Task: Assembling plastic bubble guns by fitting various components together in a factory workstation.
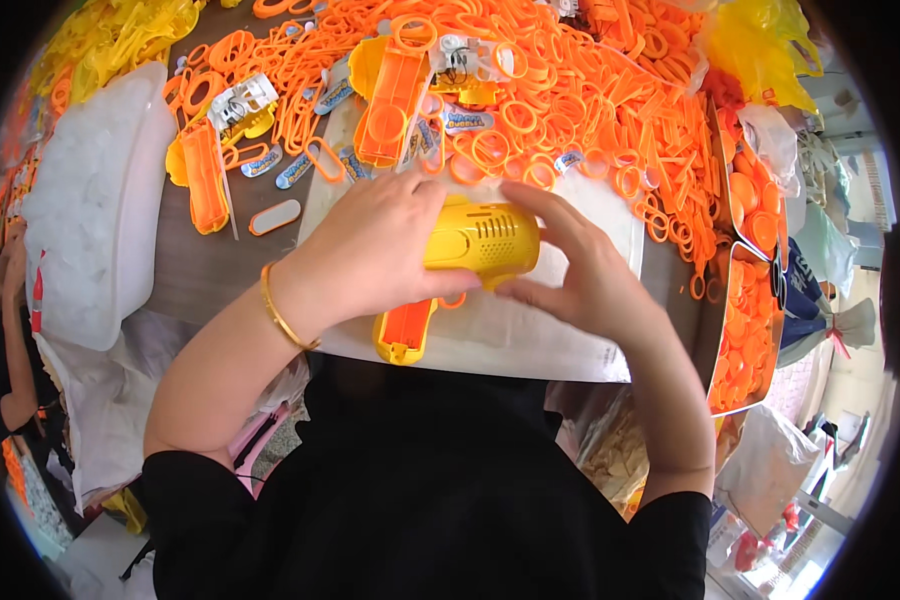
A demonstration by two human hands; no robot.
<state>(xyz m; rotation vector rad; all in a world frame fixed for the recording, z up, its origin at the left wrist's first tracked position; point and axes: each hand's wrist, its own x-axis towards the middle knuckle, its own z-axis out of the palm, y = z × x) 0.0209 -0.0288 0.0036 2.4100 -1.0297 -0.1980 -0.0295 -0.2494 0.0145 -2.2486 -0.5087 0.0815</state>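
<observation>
Over the front of the white work sheet (pixel 560 345), a yellow toy gun (pixel 482 238) with a slotted, rounded barrel lies sideways between my hands. Its orange-lined handle points down toward me. My left hand (pixel 365 245) is closed around the rear of the body, thumb along the lower side. At the barrel's front end, my right hand (pixel 600 270) curves around it, fingertips at the top and thumb below. The handle's inside shows, while my left palm hides the rear. Two more part-built toy guns, one on the left (pixel 208 185) and one in the middle (pixel 390 110), lie beyond my hands.
Loose orange rings and loops (pixel 580 100) heap across the back and right. A white tub (pixel 135 200) stands left. Open boxes of orange parts (pixel 745 330) line the right edge. Yellow plastic bags (pixel 760 50) sit at the far corners. Another person's arm (pixel 15 340) shows far left.
</observation>
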